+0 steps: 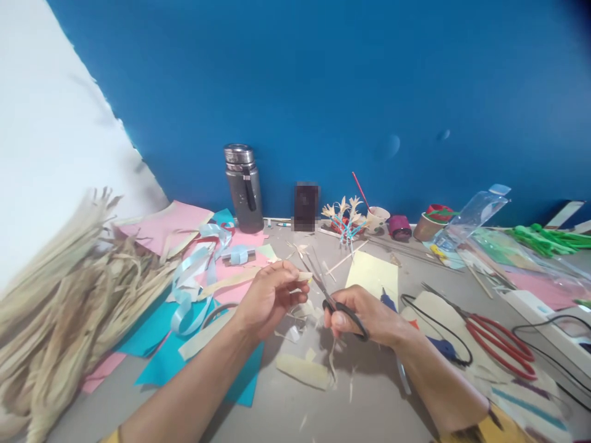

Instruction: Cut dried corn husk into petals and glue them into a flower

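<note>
In the middle of the view, my left hand point(278, 294) pinches a small pale strip of corn husk point(303, 277) between thumb and fingers. Just right of it, my right hand point(357, 314) grips black-handled scissors point(329, 294), fingers through the loops. The blades point up and away, slightly parted, close beside the strip; whether they touch it I cannot tell. Below the hands, a cut piece of husk point(302, 371) and small scraps lie on the grey table point(286, 418). Beyond the scissors stand several small husk flowers point(348, 212) with light-blue stems.
Dried corn husks point(50, 314) are heaped at left, near blue paper point(148, 329) and a curled ribbon point(184, 277). A dark flask point(244, 191) stands by the wall. On the right lie red-handled scissors point(501, 344), a cable point(438, 320), a power strip point(545, 326) and a tilted plastic bottle point(478, 212).
</note>
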Demonstrator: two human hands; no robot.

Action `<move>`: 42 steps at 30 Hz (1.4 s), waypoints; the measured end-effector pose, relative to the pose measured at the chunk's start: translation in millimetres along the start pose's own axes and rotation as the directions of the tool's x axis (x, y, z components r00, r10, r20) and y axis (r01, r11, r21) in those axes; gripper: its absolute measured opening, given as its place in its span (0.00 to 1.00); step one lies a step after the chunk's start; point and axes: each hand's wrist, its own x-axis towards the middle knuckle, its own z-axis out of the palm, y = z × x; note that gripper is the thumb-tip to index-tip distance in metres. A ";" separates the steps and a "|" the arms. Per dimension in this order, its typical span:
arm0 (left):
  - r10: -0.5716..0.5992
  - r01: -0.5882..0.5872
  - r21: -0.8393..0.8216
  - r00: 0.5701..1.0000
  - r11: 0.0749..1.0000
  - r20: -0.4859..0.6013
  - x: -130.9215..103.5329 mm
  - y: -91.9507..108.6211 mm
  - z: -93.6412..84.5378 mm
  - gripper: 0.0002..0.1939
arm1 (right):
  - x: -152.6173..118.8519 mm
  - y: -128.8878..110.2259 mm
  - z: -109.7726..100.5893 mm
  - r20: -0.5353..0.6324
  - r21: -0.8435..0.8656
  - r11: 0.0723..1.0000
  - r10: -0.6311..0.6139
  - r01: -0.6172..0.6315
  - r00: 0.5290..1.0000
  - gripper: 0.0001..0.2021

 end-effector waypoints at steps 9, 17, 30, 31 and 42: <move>0.065 -0.064 0.055 0.998 0.996 -0.011 1.6 1.2 0.2 0.06 | -0.1 0.7 3.2 0.001 0.012 0.999 0.052 -0.052 0.999 0.33; 0.068 -0.071 0.111 0.997 0.991 0.031 -0.6 3.7 -1.3 0.06 | -1.2 -2.9 4.6 -0.003 0.017 0.997 0.073 -0.072 0.997 0.27; 0.102 -0.101 0.106 0.995 0.989 -0.005 -1.8 10.0 -2.6 0.08 | 0.1 -0.9 5.3 -0.057 0.008 0.997 0.080 -0.080 0.995 0.28; 0.107 -0.105 0.100 0.994 0.990 -0.014 -1.4 9.7 -2.8 0.08 | 0.2 -1.4 5.5 -0.059 0.002 0.997 0.080 -0.080 0.995 0.28; 0.151 -0.149 0.080 0.988 0.986 -0.020 -0.6 8.0 -4.7 0.06 | 1.9 0.9 8.7 -0.107 0.005 0.993 0.120 -0.120 0.987 0.25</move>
